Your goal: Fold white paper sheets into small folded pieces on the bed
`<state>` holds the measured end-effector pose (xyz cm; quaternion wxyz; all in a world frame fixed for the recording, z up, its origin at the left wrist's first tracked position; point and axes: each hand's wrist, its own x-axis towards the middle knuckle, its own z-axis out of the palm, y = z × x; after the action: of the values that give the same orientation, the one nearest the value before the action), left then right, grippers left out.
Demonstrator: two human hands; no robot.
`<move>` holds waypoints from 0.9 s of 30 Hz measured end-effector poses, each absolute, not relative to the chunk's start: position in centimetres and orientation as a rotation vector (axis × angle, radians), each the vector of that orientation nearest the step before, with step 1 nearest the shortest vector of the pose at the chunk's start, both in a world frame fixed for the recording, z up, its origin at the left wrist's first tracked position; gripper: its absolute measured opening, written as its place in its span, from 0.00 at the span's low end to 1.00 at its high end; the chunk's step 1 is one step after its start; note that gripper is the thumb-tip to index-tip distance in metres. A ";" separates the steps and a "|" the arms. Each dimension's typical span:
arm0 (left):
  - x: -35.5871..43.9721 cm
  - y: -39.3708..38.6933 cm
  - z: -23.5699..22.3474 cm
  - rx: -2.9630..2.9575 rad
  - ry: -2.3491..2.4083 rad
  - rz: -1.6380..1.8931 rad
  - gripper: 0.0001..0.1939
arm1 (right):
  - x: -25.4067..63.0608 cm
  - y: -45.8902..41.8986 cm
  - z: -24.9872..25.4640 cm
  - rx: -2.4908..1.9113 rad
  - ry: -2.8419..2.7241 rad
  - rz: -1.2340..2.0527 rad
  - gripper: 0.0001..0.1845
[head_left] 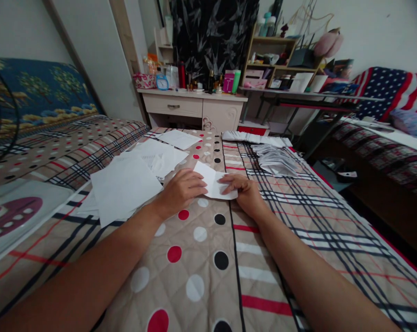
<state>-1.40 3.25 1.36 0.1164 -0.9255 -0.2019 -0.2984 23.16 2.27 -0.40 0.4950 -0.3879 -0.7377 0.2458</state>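
Between the middle of the quilt (142, 306) and its far edge, one creased white paper (211, 182) lies in two hands, its two panels meeting at a single upright fold line. The left hand (182, 190) is closed on its left end, fingers lying together. The right hand (249, 193) is closed on its right end, two digits spread slightly apart across the right-hand panel.

Just left of the left hand, loose white sheets (125, 186) overlap in one pile; the number cannot be counted, as most edges are covered. One more sheet (179, 139) lies beyond them, near the quilt's far edge. Toward the far right corner are two groups of paper: one long, flat stack (255, 138) along the far edge, and one fanned bundle (276, 162) near the right edge, its leaves too many and too fine to count. At the left edge rests one white bag (52, 190) with a purple print.

Past the far edge stands one pale desk (173, 107) with one drawer handle in view. Along its top are one blue clock (162, 82), one red cylinder (182, 75) and one green tube (236, 81), among small bottles too crowded to count.
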 end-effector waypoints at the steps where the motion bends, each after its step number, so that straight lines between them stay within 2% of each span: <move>1: -1.4 3.1 1.5 -2.731 -0.553 -0.866 0.10 | 23.2 2.3 -0.6 -0.964 -1.800 0.581 0.16; 4: -0.9 2.2 1.8 -2.780 -0.457 -0.768 0.08 | 23.6 2.5 -0.8 -1.100 -1.780 0.483 0.21; 7: -0.2 1.2 1.8 -2.796 -0.426 -0.664 0.08 | 23.8 2.2 -0.2 -1.161 -1.616 0.242 0.25; 9: 0.2 0.7 1.8 -2.806 -0.436 -0.626 0.10 | 23.6 1.5 0.8 -1.083 -1.493 0.044 0.25; 11: 0.5 0.5 1.8 -2.821 -0.450 -0.605 0.12 | 23.0 0.6 1.8 -0.976 -1.426 -0.063 0.20; 14: 0.6 0.3 2.0 -2.832 -0.467 -0.605 0.13 | 21.8 -0.6 2.7 -0.877 -1.518 -0.093 0.13; 18: 0.6 0.3 2.1 -2.837 -0.485 -0.605 0.13 | 21.1 -1.0 2.5 -0.848 -1.669 -0.069 0.12; 27: -0.9 1.9 1.2 -2.849 -0.625 -0.757 0.11 | 22.7 0.6 1.7 -1.046 -1.660 0.026 0.29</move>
<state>-0.86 1.94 1.23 0.0643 -0.9435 -0.2069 -0.2507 22.70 0.60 1.68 0.5560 -0.4432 -0.7031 0.0110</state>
